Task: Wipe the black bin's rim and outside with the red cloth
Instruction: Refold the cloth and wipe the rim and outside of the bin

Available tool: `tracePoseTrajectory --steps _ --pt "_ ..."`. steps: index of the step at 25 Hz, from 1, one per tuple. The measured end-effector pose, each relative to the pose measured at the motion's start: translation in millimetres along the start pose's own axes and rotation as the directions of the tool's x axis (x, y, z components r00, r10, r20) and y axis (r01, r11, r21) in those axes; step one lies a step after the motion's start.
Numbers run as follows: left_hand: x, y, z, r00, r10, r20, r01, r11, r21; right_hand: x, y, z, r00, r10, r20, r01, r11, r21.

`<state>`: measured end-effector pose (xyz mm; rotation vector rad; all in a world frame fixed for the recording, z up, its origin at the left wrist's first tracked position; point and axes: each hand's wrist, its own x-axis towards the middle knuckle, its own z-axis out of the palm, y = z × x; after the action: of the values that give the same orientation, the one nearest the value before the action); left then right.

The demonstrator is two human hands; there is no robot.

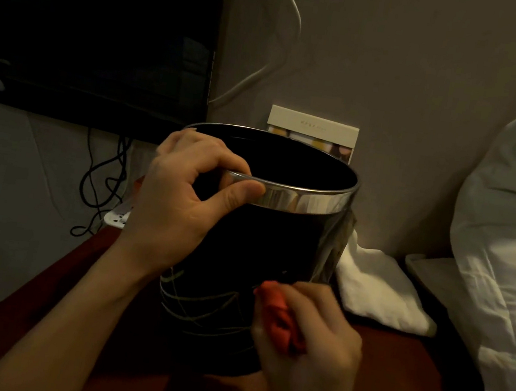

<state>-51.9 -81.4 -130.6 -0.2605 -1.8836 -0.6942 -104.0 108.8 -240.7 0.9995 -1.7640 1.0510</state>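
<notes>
The black bin (253, 247) stands upright on a dark red surface in the middle of the head view, with a shiny metal band (308, 198) round its rim. My left hand (181, 195) grips the rim on the near left, thumb on the outside of the band and fingers curled over the edge. Low on the bin's front right, my right hand (308, 349) holds the bunched red cloth (280, 316) against the outer wall. Most of the cloth is hidden inside the fist.
A white folded towel (379, 286) lies right of the bin, and a white pillow (508, 228) fills the right side. A card (314, 130) leans on the wall behind the bin. A dark screen (98, 26) hangs upper left, with black cables (104, 181) and a power strip (117, 216) below.
</notes>
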Motion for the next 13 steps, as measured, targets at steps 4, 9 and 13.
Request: tracePoseTrajectory --steps 4,9,13 --pt "0 2 1 1.0 0.007 -0.004 -0.007 1.0 -0.009 8 1 0 0.994 0.0 -0.113 0.0 1.0 0.0" --pt "0 2 1 1.0 0.006 -0.011 -0.006 1.0 -0.016 -3 -6 12 0.998 -0.05 -0.05 0.049 0.999 -0.021" --pt "0 4 0 1.0 -0.019 -0.018 0.019 1.0 -0.019 14 2 -3 0.99 0.004 -0.141 -0.008 1.0 -0.028"
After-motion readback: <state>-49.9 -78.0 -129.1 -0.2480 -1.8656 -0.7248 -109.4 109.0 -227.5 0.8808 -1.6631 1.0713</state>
